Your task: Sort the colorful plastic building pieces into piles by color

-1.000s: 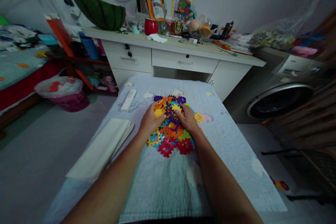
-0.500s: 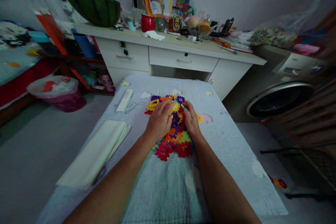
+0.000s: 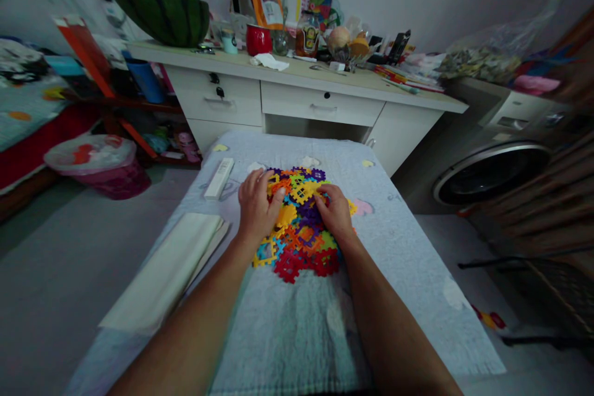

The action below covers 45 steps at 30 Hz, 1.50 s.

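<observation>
A heap of colourful plastic interlocking pieces [image 3: 309,235] with toothed edges lies on the cloth-covered table in front of me. My left hand [image 3: 258,205] rests against the left side of the heap. Its thumb stands apart from the fingers, near the orange and yellow pieces. My right hand [image 3: 336,209] is at the right side, with thumb and fingertips closed at the edge of a yellow interlocking piece [image 3: 302,192] on top. Red pieces [image 3: 288,265] lie at the heap's near edge. Some pieces are hidden under my hands.
On the left of the tablecloth [image 3: 408,297] lie a white remote-like box [image 3: 219,178] and a folded cream cloth [image 3: 162,269]. Beyond stands a white desk [image 3: 297,83] with a watermelon piece [image 3: 160,12] and jars. A washing machine [image 3: 492,136] is at the right, a pink bin [image 3: 99,167] at the left.
My left hand has moved left off the top of the heap, uncovering yellow and orange pieces. My right hand has shifted slightly down, its fingertips now at a yellow piece.
</observation>
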Available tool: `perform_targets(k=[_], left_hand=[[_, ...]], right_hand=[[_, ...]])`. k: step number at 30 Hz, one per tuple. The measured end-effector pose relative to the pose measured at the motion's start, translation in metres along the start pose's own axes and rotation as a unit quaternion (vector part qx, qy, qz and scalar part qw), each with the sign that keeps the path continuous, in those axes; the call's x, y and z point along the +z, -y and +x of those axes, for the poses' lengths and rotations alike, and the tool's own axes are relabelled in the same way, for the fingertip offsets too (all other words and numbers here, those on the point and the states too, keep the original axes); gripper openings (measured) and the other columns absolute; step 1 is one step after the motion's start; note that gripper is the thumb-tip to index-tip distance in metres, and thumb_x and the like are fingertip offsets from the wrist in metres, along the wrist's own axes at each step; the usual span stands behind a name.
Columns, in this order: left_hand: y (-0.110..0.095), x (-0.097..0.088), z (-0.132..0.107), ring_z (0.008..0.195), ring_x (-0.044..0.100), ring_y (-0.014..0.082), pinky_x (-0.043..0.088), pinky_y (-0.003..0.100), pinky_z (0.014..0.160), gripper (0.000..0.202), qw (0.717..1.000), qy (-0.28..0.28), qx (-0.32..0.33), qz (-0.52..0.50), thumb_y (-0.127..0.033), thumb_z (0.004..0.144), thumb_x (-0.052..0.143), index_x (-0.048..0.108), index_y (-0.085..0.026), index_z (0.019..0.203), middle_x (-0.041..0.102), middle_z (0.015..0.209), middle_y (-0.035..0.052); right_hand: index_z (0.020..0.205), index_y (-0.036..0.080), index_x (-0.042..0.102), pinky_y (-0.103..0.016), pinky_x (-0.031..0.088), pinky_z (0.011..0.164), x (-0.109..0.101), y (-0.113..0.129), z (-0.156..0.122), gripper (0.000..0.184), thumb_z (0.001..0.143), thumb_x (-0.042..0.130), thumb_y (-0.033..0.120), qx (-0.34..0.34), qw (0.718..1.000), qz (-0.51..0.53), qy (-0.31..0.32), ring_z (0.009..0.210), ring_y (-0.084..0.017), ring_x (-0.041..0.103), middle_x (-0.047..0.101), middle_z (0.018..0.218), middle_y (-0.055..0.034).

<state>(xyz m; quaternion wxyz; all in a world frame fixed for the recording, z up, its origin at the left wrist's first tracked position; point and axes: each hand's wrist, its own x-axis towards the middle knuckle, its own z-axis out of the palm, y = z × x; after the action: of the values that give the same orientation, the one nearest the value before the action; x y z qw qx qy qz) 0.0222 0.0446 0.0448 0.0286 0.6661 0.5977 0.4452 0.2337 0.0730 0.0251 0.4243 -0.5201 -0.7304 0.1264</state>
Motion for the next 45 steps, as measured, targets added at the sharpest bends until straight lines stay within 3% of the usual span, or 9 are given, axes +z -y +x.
perform_targets(k=[5,9,14,21,26,30,36,40,45], left_hand=[[0.030,0.013,-0.001,0.130,0.046,0.0355,0.034,0.058,0.108,0.045,0.985,0.050,-0.157,0.056,-0.048,0.092,0.046,0.060,-0.019,0.125,0.054,0.135,0.0187],[0.036,0.020,-0.003,0.117,0.057,0.0296,0.039,0.050,0.105,0.041,0.987,0.103,-0.124,0.029,-0.046,0.093,0.045,0.062,-0.019,0.119,0.066,0.117,0.0126],[0.036,0.026,-0.005,0.121,0.054,0.0260,0.040,0.046,0.107,0.039,0.990,0.103,-0.081,-0.055,-0.044,0.091,0.049,0.060,-0.020,0.120,0.061,0.125,0.0109],[0.034,0.026,-0.004,0.094,0.062,0.0155,0.052,0.034,0.091,0.039,0.963,0.069,-0.129,-0.226,-0.042,0.087,0.055,0.058,-0.023,0.121,0.053,0.125,0.0075],[0.030,0.019,0.000,0.077,0.062,0.0133,0.053,0.029,0.075,0.045,0.936,0.065,-0.186,-0.290,-0.040,0.087,0.051,0.051,-0.022,0.128,0.061,0.107,0.0035],[0.034,0.018,0.002,0.079,0.062,0.0156,0.052,0.031,0.081,0.039,0.955,0.016,-0.185,-0.232,-0.035,0.085,0.051,0.054,-0.021,0.122,0.061,0.088,0.0003],[0.046,0.019,0.004,0.112,0.056,0.0235,0.043,0.042,0.106,0.023,0.984,-0.053,-0.152,-0.077,-0.032,0.085,0.052,0.063,-0.022,0.103,0.058,0.111,0.0081],[0.050,0.023,0.004,0.123,0.051,0.0251,0.038,0.043,0.112,0.023,0.990,-0.042,-0.126,-0.049,-0.032,0.087,0.051,0.062,-0.022,0.105,0.058,0.119,0.0094],[0.046,0.028,0.003,0.116,0.058,0.0262,0.042,0.043,0.105,0.029,0.993,0.028,-0.113,-0.003,-0.034,0.090,0.049,0.063,-0.020,0.111,0.067,0.117,0.0096]], right_hand=[[0.108,0.018,0.065,-0.045,0.043,0.104,-0.001,-0.007,0.000,0.027,0.089,0.047,0.026,0.051,0.997,-0.052,-0.036,0.114,-0.027,0.055,0.063,0.117,-0.0147],[0.116,0.016,0.063,-0.044,0.043,0.104,-0.002,-0.003,-0.001,0.037,0.095,0.043,0.039,0.078,0.995,-0.056,0.014,0.116,-0.028,0.055,0.061,0.120,-0.0165],[0.120,0.018,0.061,-0.045,0.042,0.106,-0.002,0.003,-0.003,0.042,0.086,0.059,0.044,0.037,0.997,-0.057,0.040,0.119,-0.029,0.054,0.058,0.125,-0.0153],[0.111,0.021,0.064,-0.043,0.044,0.105,-0.004,0.009,-0.002,0.030,0.083,0.059,0.031,-0.024,0.997,0.035,0.067,0.116,-0.025,0.057,0.062,0.121,-0.0113],[0.105,0.020,0.064,-0.035,0.053,0.087,-0.008,0.015,-0.002,0.026,0.083,0.055,0.031,0.061,0.989,0.121,0.060,0.092,-0.021,0.066,0.069,0.104,-0.0069],[0.100,0.019,0.064,-0.031,0.054,0.078,-0.011,0.018,-0.001,0.025,0.084,0.051,0.033,0.107,0.981,0.157,0.048,0.084,-0.019,0.067,0.071,0.094,-0.0060],[0.095,0.019,0.067,-0.034,0.051,0.085,-0.015,0.012,0.001,0.022,0.084,0.051,0.031,0.061,0.996,0.063,-0.009,0.094,-0.021,0.064,0.069,0.099,-0.0079],[0.109,0.019,0.065,-0.041,0.046,0.098,-0.009,-0.001,-0.001,0.031,0.086,0.051,0.033,0.059,0.998,0.018,0.018,0.110,-0.025,0.060,0.067,0.115,-0.0101],[0.127,0.018,0.059,-0.045,0.039,0.106,0.000,-0.011,-0.004,0.044,0.086,0.055,0.035,0.026,0.996,-0.018,0.086,0.121,-0.028,0.055,0.062,0.130,-0.0126]])
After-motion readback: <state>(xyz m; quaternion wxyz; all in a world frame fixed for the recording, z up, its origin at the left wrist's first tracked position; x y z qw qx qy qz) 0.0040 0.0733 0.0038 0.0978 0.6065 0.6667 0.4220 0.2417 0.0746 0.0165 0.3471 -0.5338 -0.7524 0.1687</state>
